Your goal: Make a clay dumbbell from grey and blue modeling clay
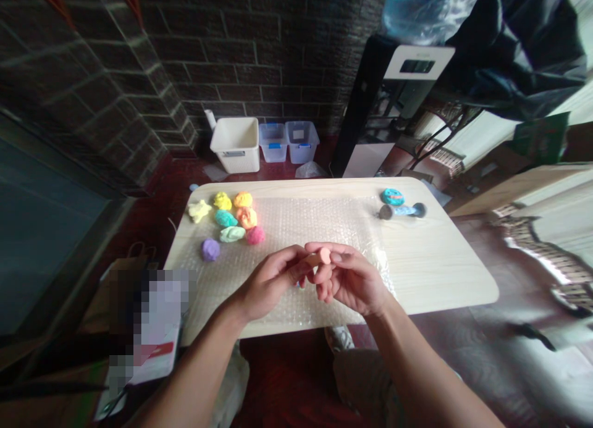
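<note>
My left hand (pixel 271 280) and my right hand (pixel 347 276) meet above the near middle of a light wooden table (pixel 445 267). Both pinch a small pink-orange piece of clay (pixel 323 255) between the fingertips. A sheet of bubble wrap (pixel 301 230) lies on the table under my hands. On its far left sit several clay lumps: yellow (pixel 222 201), orange (pixel 243 199), teal (pixel 225 218), pink (pixel 255 235), purple (pixel 210 249) and a pale yellow star (pixel 199 210).
A small blue roller (pixel 402 211) and a teal clay disc (pixel 393 197) lie at the table's far right. A white bin (pixel 235 144) and two clear boxes (pixel 290 141) stand on the floor by the brick wall. A water dispenser (pixel 398 94) stands behind the table. A paper bag (pixel 148 329) rests at the left.
</note>
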Action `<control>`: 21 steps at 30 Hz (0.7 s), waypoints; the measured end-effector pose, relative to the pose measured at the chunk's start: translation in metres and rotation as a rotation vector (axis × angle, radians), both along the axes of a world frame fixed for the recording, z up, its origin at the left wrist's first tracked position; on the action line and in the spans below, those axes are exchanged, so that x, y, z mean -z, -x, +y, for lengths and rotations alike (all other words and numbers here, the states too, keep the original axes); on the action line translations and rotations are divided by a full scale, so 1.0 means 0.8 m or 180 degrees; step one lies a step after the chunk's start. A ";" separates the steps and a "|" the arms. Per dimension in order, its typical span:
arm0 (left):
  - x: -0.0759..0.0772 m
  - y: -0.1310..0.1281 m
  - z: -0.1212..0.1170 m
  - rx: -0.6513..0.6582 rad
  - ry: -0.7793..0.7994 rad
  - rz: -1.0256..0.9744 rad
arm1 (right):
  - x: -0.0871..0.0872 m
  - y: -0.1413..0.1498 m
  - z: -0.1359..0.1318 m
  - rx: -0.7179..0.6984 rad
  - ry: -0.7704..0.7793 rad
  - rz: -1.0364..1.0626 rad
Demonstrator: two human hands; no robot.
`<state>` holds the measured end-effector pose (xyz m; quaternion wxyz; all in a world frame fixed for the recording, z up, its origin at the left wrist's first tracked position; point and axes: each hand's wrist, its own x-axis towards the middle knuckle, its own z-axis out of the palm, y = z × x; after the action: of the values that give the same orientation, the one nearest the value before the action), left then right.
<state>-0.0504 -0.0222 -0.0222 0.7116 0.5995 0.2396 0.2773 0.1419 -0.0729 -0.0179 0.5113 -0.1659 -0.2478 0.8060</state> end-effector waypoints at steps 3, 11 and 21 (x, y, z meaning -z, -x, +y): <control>0.000 0.000 0.000 -0.0005 0.0012 -0.0040 | 0.001 0.000 -0.001 0.0043 -0.0029 -0.0039; 0.003 0.002 0.000 0.0026 -0.0020 0.0112 | 0.000 -0.001 -0.002 0.0152 -0.0065 -0.0365; -0.010 0.002 -0.001 0.0100 0.0101 0.0031 | 0.008 -0.006 -0.005 0.0117 -0.0143 -0.0498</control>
<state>-0.0520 -0.0227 -0.0142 0.7241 0.5932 0.2380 0.2593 0.1467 -0.0765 -0.0244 0.5087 -0.2214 -0.3019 0.7753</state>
